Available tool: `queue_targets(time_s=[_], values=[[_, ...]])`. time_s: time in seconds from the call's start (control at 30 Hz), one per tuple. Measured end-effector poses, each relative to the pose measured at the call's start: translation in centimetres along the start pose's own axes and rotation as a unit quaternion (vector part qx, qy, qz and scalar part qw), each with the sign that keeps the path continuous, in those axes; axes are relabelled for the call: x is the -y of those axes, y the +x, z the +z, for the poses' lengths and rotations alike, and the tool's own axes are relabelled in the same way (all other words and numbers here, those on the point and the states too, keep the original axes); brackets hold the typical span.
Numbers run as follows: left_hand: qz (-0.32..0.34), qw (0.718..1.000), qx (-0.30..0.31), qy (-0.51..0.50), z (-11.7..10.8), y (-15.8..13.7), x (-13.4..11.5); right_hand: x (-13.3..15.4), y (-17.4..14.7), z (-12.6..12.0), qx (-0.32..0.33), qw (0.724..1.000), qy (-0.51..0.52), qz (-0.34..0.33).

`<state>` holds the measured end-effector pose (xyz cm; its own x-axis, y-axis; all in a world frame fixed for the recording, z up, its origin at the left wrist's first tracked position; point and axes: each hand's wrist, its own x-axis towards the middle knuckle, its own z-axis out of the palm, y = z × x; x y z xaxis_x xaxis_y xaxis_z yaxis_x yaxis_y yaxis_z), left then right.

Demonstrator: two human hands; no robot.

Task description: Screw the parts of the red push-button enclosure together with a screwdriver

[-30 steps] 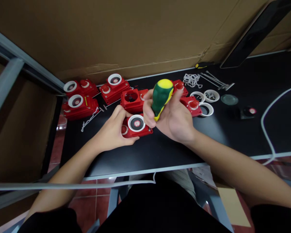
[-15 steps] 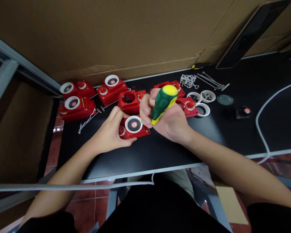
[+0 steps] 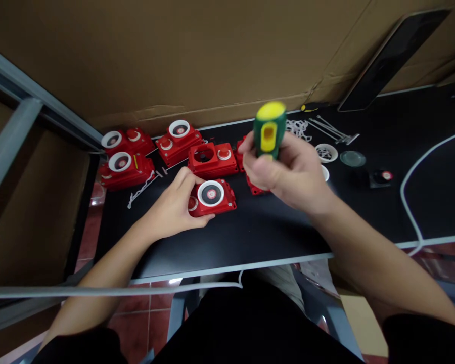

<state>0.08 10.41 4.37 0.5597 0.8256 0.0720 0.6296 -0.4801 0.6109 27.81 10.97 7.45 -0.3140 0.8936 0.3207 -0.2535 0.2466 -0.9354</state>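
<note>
My left hand [image 3: 173, 208] grips the left end of a red housing [image 3: 223, 206] on the black table, thumb at the front and fingers behind. A white ring [image 3: 221, 191] with a dark centre and a small round label sits on top of that housing. Raised above the table to the right, my right hand [image 3: 288, 169] is closed round a screwdriver [image 3: 270, 126] with a green and yellow handle. Its shaft is hidden behind the hand. Just behind the held housing lies another red housing [image 3: 213, 161] with a round opening and a knob.
Several finished-looking red housings [image 3: 129, 169] stand at the back left. A white cup of screws [image 3: 326, 152], a clear round lid [image 3: 353, 158], metal rods [image 3: 331, 130] and a small black part [image 3: 381, 177] lie to the right. A cardboard wall [image 3: 197, 60] borders the back; a white cable [image 3: 404, 192] crosses the right side.
My right hand has lifted the screwdriver away from the right end of the held housing, moving up and to the right. My left hand keeps its grip on the housing.
</note>
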Motion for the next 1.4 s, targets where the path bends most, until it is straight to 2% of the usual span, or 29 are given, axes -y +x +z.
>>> queue_targets(time_s=[0.03, 0.07, 0.17, 0.27, 0.33, 0.4, 0.5, 0.63, 0.77, 0.93, 1.17, 1.27, 1.4], values=[[0.002, 1.000, 0.002, -0.001, 0.0, 0.0, 0.0, 0.3, -0.2, -0.4, 0.033, 0.995, -0.090, -0.002], [0.004, 1.000, 0.002, -0.002, -0.1, 0.0, 0.0, 0.5, -0.4, -0.6, 0.071, 0.980, -0.188, -0.008], [0.005, 1.000, 0.000, -0.009, -0.1, -0.1, -0.1, 0.6, -1.0, -0.4, 0.182, 0.887, -0.425, -0.001], [-0.008, 1.000, 0.005, -0.029, -0.2, -0.2, -0.1, 0.3, -1.2, 0.8, 0.241, 0.796, -0.550, 0.076], [-0.008, 0.999, 0.010, -0.036, -0.3, -0.2, 0.0, 0.2, -1.0, 1.6, 0.254, 0.769, -0.574, 0.118], [-0.006, 0.999, 0.014, -0.033, -0.4, -0.1, 0.0, 0.3, -0.8, 2.1, 0.257, 0.772, -0.565, 0.136], [0.000, 1.000, 0.015, -0.026, -0.6, -0.1, 0.2, 0.4, -0.8, 2.2, 0.252, 0.793, -0.538, 0.138], [0.002, 1.000, 0.013, -0.027, -0.7, -0.1, 0.2, 0.0, -1.2, 2.3, 0.215, 0.818, -0.516, 0.132], [-0.019, 1.000, -0.001, -0.017, -0.5, -0.3, 0.1, -0.7, -1.5, 2.3, 0.188, 0.832, -0.509, 0.116], [-0.032, 0.999, -0.015, -0.005, -0.3, -0.4, 0.0, -1.1, -1.7, 2.2, 0.126, 0.868, -0.464, 0.124], [-0.030, 0.999, -0.024, 0.004, -0.3, -0.4, 0.0, -1.2, -2.2, 2.3, 0.125, 0.869, -0.467, 0.105], [-0.028, 0.999, -0.025, 0.005, -0.3, -0.4, 0.0, -1.2, -2.1, 2.3, 0.129, 0.863, -0.470, 0.133], [-0.024, 0.999, -0.026, 0.004, -0.4, -0.5, 0.0, -1.1, -1.9, 2.2, 0.138, 0.876, -0.442, 0.136]])
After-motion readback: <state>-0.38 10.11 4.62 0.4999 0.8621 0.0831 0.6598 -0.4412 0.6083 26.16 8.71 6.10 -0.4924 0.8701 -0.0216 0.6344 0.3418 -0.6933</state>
